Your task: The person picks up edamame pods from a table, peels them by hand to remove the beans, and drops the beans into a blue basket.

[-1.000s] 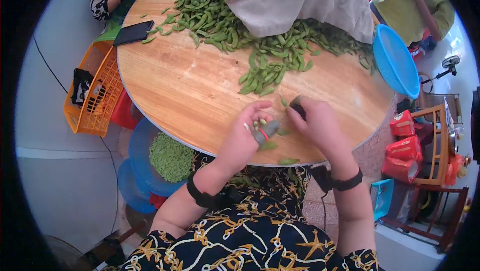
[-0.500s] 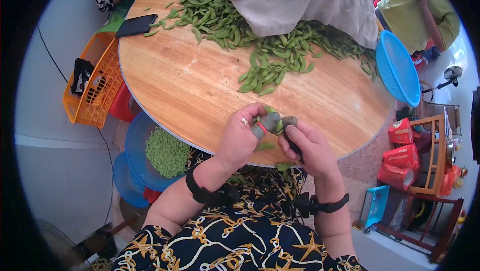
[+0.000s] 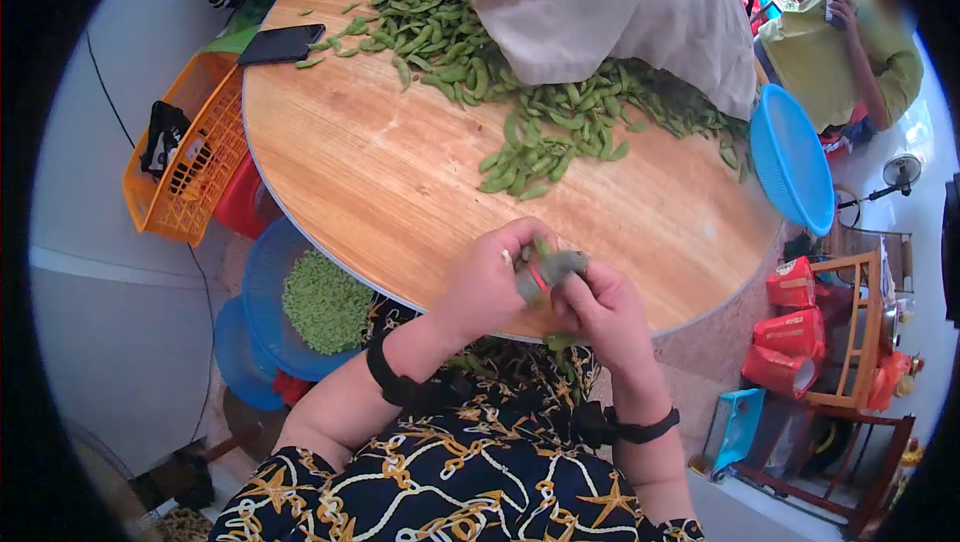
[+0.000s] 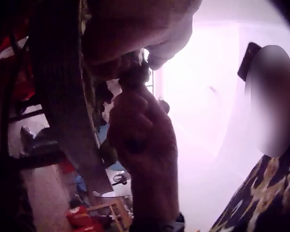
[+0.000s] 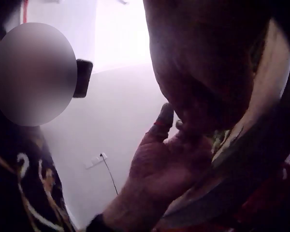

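Note:
In the head view my left hand [image 3: 482, 280] is over the near edge of the round wooden table [image 3: 400, 197]. It pinches a green edamame pod [image 3: 541, 245] between thumb and fingers. A grey cover [image 3: 562, 267] with a red band wraps the left thumb. My right hand [image 3: 610, 320] has its fingers curled in close against that thumb; I cannot tell whether they grip part of the pod. Both wrist views are dark, with the left hand [image 5: 166, 162] and right hand [image 4: 145, 130] meeting there. Edamame pods [image 3: 530, 157] lie spread further up the table.
A grey cloth [image 3: 620, 12] covers part of the pod heap. A phone [image 3: 282, 45] lies at the left rim, above an orange crate [image 3: 185, 177]. Shelled green beans [image 3: 325, 302] fill a blue basin [image 3: 262, 272] lower left. A blue basket [image 3: 792, 157] leans at the right edge. Other people sit around.
My right hand has come in from the right to meet the left. The left thumb has turned toward it, and the pod now shows between the left fingers. The head view has shifted slightly.

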The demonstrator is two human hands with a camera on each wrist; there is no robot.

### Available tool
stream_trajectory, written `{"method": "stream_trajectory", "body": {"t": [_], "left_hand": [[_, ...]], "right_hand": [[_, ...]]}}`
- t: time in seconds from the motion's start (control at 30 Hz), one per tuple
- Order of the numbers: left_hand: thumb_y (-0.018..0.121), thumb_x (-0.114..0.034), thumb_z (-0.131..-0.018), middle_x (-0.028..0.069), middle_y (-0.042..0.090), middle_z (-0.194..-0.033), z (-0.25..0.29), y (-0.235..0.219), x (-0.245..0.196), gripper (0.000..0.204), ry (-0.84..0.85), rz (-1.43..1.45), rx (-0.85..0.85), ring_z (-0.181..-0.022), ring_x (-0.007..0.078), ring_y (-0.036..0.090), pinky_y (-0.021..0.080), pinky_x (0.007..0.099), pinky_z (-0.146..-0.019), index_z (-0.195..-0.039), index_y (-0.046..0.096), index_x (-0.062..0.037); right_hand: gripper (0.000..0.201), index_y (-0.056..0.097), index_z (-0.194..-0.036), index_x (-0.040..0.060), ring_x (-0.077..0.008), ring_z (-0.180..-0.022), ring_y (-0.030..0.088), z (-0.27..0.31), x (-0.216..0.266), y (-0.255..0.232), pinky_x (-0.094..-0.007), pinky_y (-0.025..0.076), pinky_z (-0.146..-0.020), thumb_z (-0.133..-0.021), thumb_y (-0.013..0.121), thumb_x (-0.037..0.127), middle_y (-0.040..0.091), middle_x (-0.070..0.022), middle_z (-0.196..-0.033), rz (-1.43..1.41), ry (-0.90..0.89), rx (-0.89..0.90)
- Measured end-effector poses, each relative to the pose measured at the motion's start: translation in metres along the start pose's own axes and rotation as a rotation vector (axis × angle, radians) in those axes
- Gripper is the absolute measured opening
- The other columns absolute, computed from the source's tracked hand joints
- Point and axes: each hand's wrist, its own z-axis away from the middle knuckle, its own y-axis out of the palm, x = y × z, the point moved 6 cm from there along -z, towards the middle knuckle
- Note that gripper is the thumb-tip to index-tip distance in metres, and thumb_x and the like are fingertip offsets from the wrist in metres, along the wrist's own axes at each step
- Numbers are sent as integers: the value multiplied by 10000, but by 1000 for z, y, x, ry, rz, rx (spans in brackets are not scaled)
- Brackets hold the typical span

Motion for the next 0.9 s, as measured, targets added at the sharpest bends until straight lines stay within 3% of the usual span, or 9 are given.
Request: {"method": "stream_trajectory", "body": {"t": [0.17, 0.23, 0.37, 0.47, 0.53, 0.57, 0.7, 0.77, 0.9], "left_hand": [[676, -80, -764, -18, 523, -808, -3, -5, -4, 233, 58, -29, -156, -738, 55, 476, 404, 198, -624, -942, 530, -40], [678, -73, -761, -14, 537, -820, -4, -8, -1, 241, 70, 57, -181, -736, 53, 482, 408, 198, -612, -954, 538, -36], [616, -77, -811, 21, 587, -887, -4, -20, 3, 202, -5, 275, -106, -711, 57, 510, 421, 188, -572, -1001, 563, -34], [563, -65, -837, 25, 597, -906, -4, -29, 8, 168, -50, 447, -140, -711, 62, 522, 424, 177, -566, -1004, 574, -42], [537, -57, -847, 21, 596, -904, -4, -33, 8, 156, -17, 495, -185, -714, 65, 524, 423, 171, -569, -997, 578, -49], [520, -32, -841, 16, 592, -893, -4, -34, 10, 164, -46, 477, -226, -719, 65, 523, 424, 176, -575, -992, 581, -54], [482, 33, -815, 8, 583, -871, -1, -35, 6, 221, -65, 267, -256, -728, 69, 521, 429, 191, -598, -986, 590, -57], [477, 40, -810, 8, 583, -866, 2, -34, 7, 230, -35, 164, -225, -738, 74, 526, 434, 201, -608, -989, 591, -50], [503, 33, -794, 27, 593, -857, 4, -27, -9, 227, 118, -150, -163, -767, 97, 546, 451, 237, -630, -995, 590, -25]], "right_hand": [[137, 588, -831, 53, -23, -547, 443, -7, 17, -8, -167, 332, -465, -889, 508, 149, 524, 31, -645, 466, -215, -187], [146, 587, -833, 56, -28, -532, 449, -12, 4, -10, -182, 337, -455, -887, 515, 171, 516, 27, -613, -16, 60, -98], [193, 581, -843, 54, -21, -521, 434, -21, 9, -8, -179, 329, -450, -885, 528, 235, 503, 37, -595, -132, 121, 23], [225, 568, -869, 48, -119, -498, 505, -49, 7, -11, -254, 386, -453, -864, 547, 273, 543, -23, -582, 205, 134, 119], [221, 549, -881, 46, -282, -565, 573, -65, 41, -10, -383, 440, -509, -832, 561, 260, 573, -126, -605, 974, -380, -184], [182, 540, -880, 53, -378, -668, 572, -70, 44, -5, -467, 450, -588, -801, 557, 216, 575, -197, -663, 1087, -365, -166], [156, 535, -866, 52, -365, -651, 579, -73, 44, 9, -450, 461, -586, -803, 542, 194, 585, -187, -662, 1286, -425, -46], [137, 529, -852, 47, -362, -641, 581, -68, 44, 13, -442, 468, -588, -801, 532, 175, 587, -185, -665, 1394, -330, 8], [148, 552, -883, 50, -366, -643, 580, -47, 41, 5, -445, 463, -577, -805, 539, 175, 585, -203, -677, 1252, -354, 3]]}}
